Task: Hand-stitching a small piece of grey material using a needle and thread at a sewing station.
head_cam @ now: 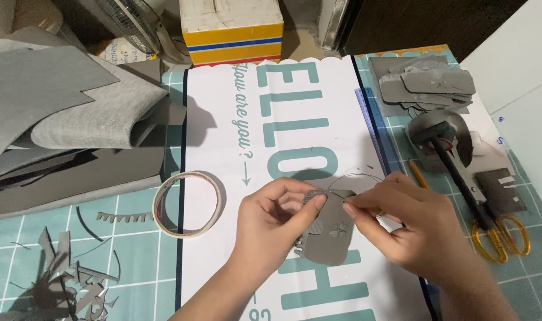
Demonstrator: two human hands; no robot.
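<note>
Carefully now: your left hand pinches the grey cut-out piece just above the white printed sheet on the counter, while your right hand pinches a thin thread. Keep the piece steady and the thread taut.

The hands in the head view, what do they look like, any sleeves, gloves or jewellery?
Both are bare: the left hand and the right hand wear no gloves, and no rings or watch show. The forearms are uncovered down to the picture's edge, so no sleeve is in view. Fingernails are short and unpainted.
</note>
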